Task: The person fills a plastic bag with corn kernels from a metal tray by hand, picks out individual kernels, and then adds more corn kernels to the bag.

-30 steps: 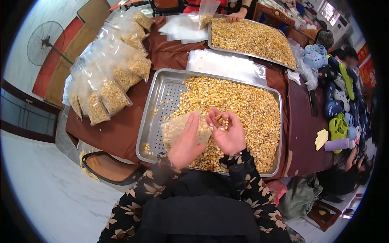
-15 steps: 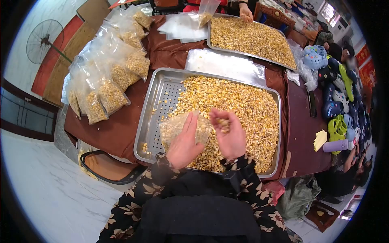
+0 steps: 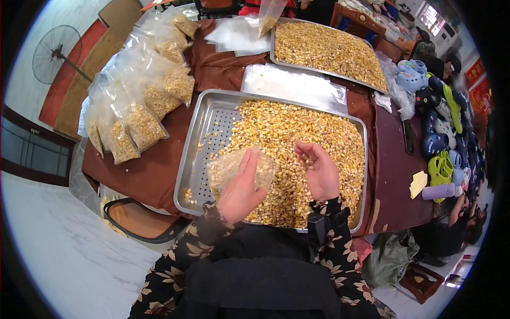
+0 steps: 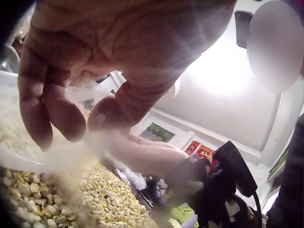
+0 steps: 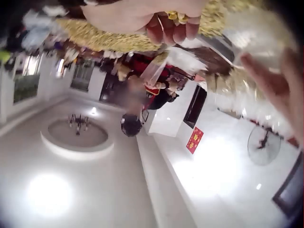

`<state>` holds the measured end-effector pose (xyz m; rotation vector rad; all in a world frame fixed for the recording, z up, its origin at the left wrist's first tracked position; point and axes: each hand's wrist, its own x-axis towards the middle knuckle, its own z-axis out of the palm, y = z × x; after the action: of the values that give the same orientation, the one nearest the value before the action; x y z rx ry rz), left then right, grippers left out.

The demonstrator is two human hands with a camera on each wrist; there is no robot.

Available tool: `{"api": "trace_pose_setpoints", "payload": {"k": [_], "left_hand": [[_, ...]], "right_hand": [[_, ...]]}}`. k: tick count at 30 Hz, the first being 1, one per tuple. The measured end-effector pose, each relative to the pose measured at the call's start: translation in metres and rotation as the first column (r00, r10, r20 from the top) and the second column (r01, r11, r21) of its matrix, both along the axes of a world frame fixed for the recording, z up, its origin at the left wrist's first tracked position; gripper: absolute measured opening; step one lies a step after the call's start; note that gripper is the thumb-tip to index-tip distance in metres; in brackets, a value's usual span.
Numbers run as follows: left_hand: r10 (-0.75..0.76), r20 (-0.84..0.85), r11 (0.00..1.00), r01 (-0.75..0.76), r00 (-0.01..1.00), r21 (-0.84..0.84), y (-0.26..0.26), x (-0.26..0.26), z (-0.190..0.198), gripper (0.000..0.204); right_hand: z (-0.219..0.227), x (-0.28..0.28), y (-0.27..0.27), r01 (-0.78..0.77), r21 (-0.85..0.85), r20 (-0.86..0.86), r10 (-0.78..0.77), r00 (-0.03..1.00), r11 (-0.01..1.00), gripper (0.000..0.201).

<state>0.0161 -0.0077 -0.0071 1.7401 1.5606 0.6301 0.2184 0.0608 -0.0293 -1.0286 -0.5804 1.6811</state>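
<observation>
A clear plastic bag [image 3: 222, 169] with corn kernels in it lies at the left part of a metal tray [image 3: 199, 135]. My left hand [image 3: 241, 189] holds this bag, two fingers stretched along its top in the head view; the left wrist view shows the other fingers and thumb bent at the plastic. Right of the bag, my right hand [image 3: 322, 173] is over the loose corn kernels [image 3: 297, 125], its fingers curled. A few yellow kernels [image 5: 176, 17] show in the bent fingers in the right wrist view.
Filled bags of corn [image 3: 143, 125] stand in a group at the left of the table. Beyond the tray lie flat plastic bags [image 3: 295, 85] and a second corn tray [image 3: 329, 50]. A phone [image 3: 408, 137], purple bottle [image 3: 438, 191] and several clogs [image 3: 440, 167] are at the right.
My right hand has moved right, away from the bag, and turned from palm up with kernels showing. The left hand stays at the bag. Another person's hand has left the far tray.
</observation>
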Motion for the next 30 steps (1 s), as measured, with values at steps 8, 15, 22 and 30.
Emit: {"api": "trace_pose_setpoints", "payload": {"k": [8,15,22,30], "left_hand": [[0.015,0.088,0.999,-0.011,0.996,-0.045,-0.001,-0.002,0.002,0.083],[0.025,0.061,0.997,-0.021,0.998,-0.074,-0.002,-0.003,0.003,0.083],[-0.006,-0.015,1.000,0.007,1.000,0.026,-0.003,-0.005,-0.006,0.082],[-0.010,-0.025,1.000,0.010,1.000,0.016,-0.003,-0.002,-0.003,0.084]], "right_hand": [[-0.044,0.040,0.031,-0.466,0.203,0.961,-0.266,-0.071,0.861,0.044],[-0.042,0.020,0.006,-0.491,0.047,0.992,-0.097,-0.077,0.870,0.038],[-0.036,0.038,0.014,-0.205,0.034,0.633,0.138,0.762,0.978,0.019],[0.020,-0.020,-0.006,-0.267,0.239,0.353,0.172,0.919,0.934,0.017]]}}
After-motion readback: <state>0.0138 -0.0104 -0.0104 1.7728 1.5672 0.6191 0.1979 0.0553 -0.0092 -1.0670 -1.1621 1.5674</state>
